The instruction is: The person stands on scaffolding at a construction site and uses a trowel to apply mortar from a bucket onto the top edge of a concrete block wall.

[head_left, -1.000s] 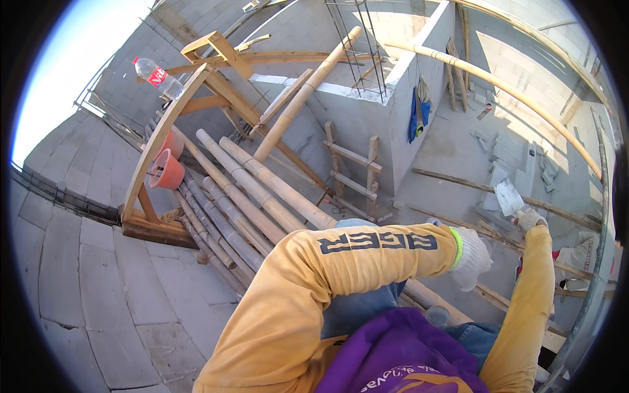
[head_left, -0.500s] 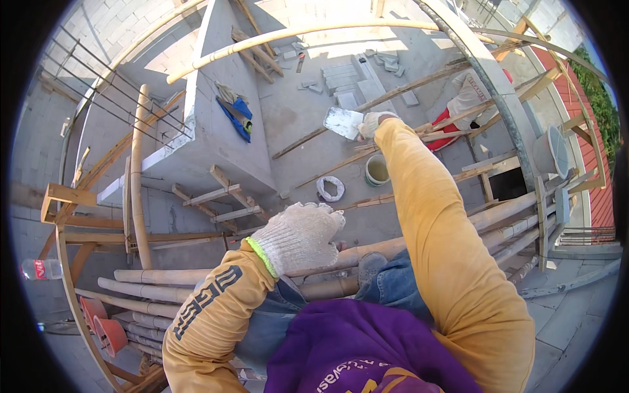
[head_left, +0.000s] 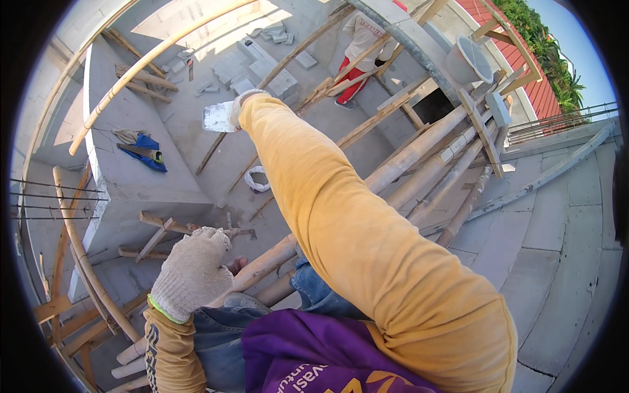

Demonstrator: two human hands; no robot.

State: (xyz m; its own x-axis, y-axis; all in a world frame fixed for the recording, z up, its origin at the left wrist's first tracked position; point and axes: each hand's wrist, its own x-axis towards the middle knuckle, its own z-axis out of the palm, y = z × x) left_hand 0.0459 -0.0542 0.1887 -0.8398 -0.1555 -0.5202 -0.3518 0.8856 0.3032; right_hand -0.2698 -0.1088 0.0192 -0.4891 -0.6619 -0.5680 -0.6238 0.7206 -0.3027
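My right hand (head_left: 244,108), gloved and mostly behind its yellow sleeve, grips a broad metal trowel (head_left: 216,116) held out over the floor below. My left hand (head_left: 190,274), in a cream knit glove with a lime cuff, is low in front of me, fingers curled; anything inside is hidden. Below it are my jeans (head_left: 219,334) and bamboo poles (head_left: 255,268).
A co-worker in red trousers (head_left: 350,82) stands below among timbers. A bucket (head_left: 468,62) sits at upper right. A block wall (head_left: 131,196) carries blue cloth (head_left: 144,150); a white sack (head_left: 257,178) and stacked blocks (head_left: 259,69) lie below. Block paving (head_left: 537,262) is rightward.
My view has swung rightward, so the scene shifts left and the water bottle has left view. My right arm stays stretched out with the trowel; my left hand sits lower in the picture.
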